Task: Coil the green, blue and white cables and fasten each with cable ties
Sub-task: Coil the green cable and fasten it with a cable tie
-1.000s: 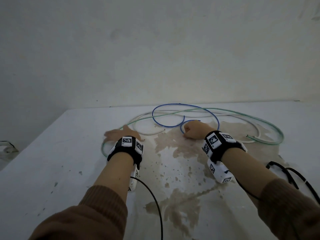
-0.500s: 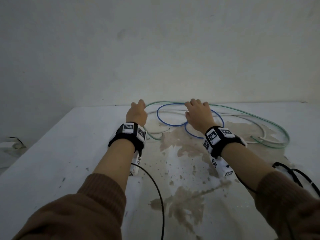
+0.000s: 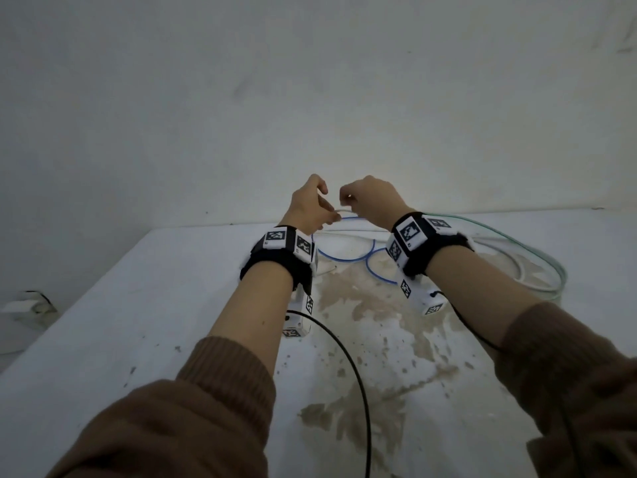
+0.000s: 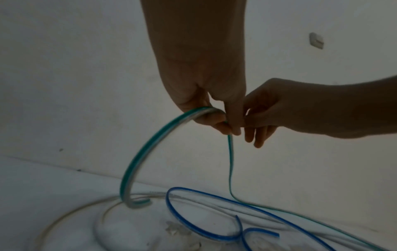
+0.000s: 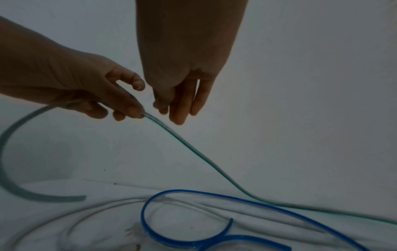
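Observation:
My left hand [image 3: 329, 217] is raised above the far side of the white table [image 3: 172, 305] and pinches the green cable [image 4: 148, 152] between thumb and fingers. From the pinch, one part arches down to its cut end on the table; the other runs down to the right [image 5: 193, 149]. My right hand [image 3: 344, 201] hovers beside the left, fingers loosely extended [image 5: 178, 108] just above the cable, holding nothing. The blue cable [image 4: 178, 215] lies in loose loops below the hands. The white cable [image 4: 62, 216] curves around it on the table.
Brown stains [image 3: 379, 322] mark the middle of the table. Black cords [image 3: 358, 374] from the wrist cameras trail across the near side. A plain wall stands right behind the table's far edge. A small object [image 3: 27, 305] lies on the floor past the left edge.
Both hands left the tabletop and rose toward the far edge. The left hand took hold of the green cable and lifted it; the right hand came up beside it.

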